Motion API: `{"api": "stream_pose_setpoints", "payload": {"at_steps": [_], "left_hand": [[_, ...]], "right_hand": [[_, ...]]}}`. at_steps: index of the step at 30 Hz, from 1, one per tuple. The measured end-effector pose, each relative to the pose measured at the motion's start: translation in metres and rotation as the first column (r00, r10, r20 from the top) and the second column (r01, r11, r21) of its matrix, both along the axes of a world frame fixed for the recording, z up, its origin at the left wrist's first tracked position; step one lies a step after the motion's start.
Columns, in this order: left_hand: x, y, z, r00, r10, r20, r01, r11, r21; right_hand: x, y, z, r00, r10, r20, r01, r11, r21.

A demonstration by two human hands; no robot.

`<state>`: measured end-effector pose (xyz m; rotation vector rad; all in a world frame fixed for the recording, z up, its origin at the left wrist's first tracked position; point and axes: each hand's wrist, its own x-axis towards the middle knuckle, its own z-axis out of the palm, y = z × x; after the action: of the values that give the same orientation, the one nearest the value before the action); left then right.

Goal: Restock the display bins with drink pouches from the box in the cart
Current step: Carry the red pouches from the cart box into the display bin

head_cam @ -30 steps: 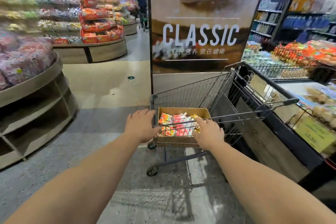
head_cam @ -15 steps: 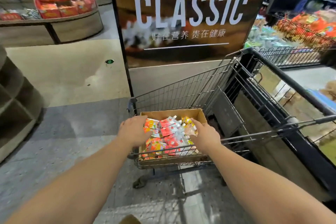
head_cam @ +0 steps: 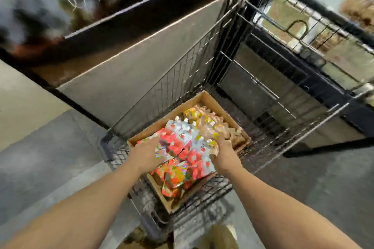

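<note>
both hands inside the box (head_cam: 210, 98), which sits in the wire cart (head_cam: 202, 62). half a second earlier the hands lay at the two edges of the heap; now the view has tipped steeply down and closer, and the left hand (head_cam: 144, 152) and right hand (head_cam: 222, 154) have closed in from either side on the pile of drink pouches (head_cam: 186, 143). the left hand's fingers press against the red and silver pouches on its side; the right hand curls round the pouches on its side, its fingertips buried among them. together they hold a bunch between them. by my reading this is the gathering step: a double handful is being collected but nothing has left the box, so the restocking itself is not yet begun. more pouches, orange and yellow, lie lower in the near end of the box, and pale ones at the far end. the frame is blurred by motion, so single pouches are hard to separate. surroundings: grey speckled shop floor (head_cam: 50, 147) under the cart, a dark printed sign panel (head_cam: 125, 6) just beyond its far end, and a black wire display rack (head_cam: 303, 32) to the right; the display bins to be filled are not clearly seen here
</note>
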<state>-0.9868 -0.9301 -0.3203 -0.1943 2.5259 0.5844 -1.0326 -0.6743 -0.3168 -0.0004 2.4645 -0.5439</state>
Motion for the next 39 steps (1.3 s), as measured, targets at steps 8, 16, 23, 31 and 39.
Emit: {"api": "stream_pose_setpoints", "payload": {"at_steps": [8,16,23,31,39], "left_hand": [[-0.037,-0.016,-0.037,0.991,0.046,0.126,-0.055,0.996,0.069],[-0.050,-0.006,-0.058,0.978,0.109,0.178,-0.128,0.987,0.102],[-0.069,-0.017,-0.092,0.940,0.188,0.284,-0.234,0.963,0.137],[-0.095,-0.032,-0.136,0.920,0.183,0.346,-0.255,0.951,0.176],[-0.092,-0.026,-0.172,0.921,0.253,0.297,-0.317,0.929,0.190]], "right_hand": [[0.019,-0.041,-0.050,0.951,-0.271,0.148,0.276,0.961,-0.015],[0.013,-0.058,-0.075,0.922,-0.312,0.228,0.326,0.945,-0.027],[0.027,-0.067,-0.095,0.804,-0.552,0.220,0.564,0.826,0.010],[0.051,-0.109,-0.124,0.380,-0.913,0.147,0.912,0.396,0.108],[0.053,-0.116,-0.159,0.098,-0.995,0.034,0.994,0.099,0.037]]}}
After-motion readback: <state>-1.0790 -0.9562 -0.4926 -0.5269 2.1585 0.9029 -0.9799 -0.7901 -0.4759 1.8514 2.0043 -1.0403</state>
